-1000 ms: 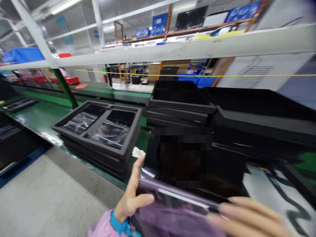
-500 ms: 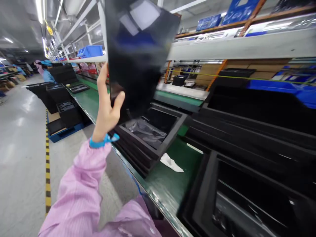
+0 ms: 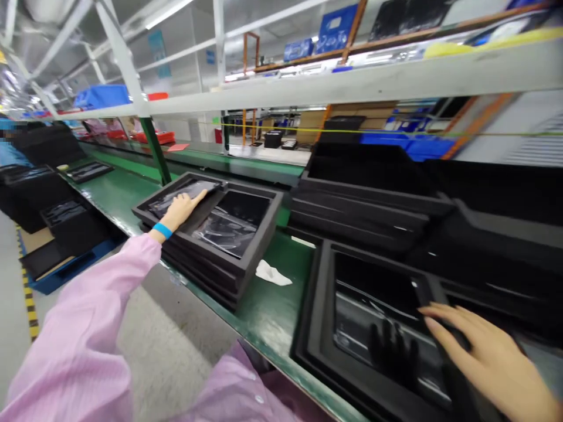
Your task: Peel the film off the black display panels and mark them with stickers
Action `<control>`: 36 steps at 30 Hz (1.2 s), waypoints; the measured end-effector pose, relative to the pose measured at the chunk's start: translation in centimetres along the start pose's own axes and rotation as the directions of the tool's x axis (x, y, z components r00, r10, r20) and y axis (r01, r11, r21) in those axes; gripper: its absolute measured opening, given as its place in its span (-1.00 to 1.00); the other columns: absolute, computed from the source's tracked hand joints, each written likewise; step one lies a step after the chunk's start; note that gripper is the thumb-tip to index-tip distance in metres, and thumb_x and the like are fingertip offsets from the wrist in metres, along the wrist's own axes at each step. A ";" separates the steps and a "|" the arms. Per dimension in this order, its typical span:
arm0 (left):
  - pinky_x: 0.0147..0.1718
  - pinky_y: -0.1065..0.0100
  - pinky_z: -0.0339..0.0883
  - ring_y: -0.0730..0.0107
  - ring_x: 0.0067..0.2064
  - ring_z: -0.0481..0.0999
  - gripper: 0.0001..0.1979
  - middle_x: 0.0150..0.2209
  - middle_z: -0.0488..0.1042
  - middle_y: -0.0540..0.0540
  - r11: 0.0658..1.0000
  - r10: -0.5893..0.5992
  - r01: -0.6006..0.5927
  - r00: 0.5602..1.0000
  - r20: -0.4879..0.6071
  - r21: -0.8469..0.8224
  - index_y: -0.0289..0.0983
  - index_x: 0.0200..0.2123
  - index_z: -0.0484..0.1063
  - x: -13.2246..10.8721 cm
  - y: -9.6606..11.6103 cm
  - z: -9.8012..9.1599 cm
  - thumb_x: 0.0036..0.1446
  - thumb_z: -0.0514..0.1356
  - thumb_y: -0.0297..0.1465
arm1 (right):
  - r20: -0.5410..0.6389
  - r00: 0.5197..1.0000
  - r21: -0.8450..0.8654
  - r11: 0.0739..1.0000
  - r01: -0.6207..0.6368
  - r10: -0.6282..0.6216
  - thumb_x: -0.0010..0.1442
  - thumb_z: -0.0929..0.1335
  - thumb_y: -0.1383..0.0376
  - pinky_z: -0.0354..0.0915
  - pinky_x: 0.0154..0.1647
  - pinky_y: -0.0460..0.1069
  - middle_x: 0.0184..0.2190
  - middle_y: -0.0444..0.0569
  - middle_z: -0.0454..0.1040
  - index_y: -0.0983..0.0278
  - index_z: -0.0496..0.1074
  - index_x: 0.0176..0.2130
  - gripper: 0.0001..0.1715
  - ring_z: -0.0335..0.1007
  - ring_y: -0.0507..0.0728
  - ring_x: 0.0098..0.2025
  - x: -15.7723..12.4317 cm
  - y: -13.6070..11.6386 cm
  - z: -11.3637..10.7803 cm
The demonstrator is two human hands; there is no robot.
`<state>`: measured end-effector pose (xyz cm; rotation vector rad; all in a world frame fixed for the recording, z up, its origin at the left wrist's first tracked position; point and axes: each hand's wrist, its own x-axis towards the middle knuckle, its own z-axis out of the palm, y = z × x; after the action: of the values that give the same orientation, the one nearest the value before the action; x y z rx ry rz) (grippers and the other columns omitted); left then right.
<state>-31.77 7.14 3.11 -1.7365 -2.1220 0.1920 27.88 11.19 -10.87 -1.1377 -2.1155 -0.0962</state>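
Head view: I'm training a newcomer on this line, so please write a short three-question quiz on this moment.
1. True or false: the left hand rests in the left compartment of the tray stack.
2. What colour is the cloth on the belt? A white, B red, C blue.
3. Which hand touches the near tray?
Key: 1 true; 2 A; 3 the right hand.

Left hand (image 3: 179, 208) on bagged panel (image 3: 203, 188)
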 end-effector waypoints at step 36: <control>0.22 0.12 0.24 0.18 0.18 0.44 -0.65 0.09 0.51 -0.16 -0.088 0.516 -0.114 0.845 -0.143 -0.990 -0.21 0.05 0.48 -14.7 26.9 -3.1 0.28 0.07 -0.28 | 0.530 0.657 0.194 0.831 0.521 -0.535 0.28 0.38 0.27 0.18 0.18 0.19 -0.03 0.01 0.33 0.35 0.40 -0.08 -0.76 0.19 0.19 0.11 4.9 -4.4 6.2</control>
<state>-3.72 -1.49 -6.44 -3.1924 -1.9068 -1.5488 19.42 14.27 -11.27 -0.5093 -2.9367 0.0061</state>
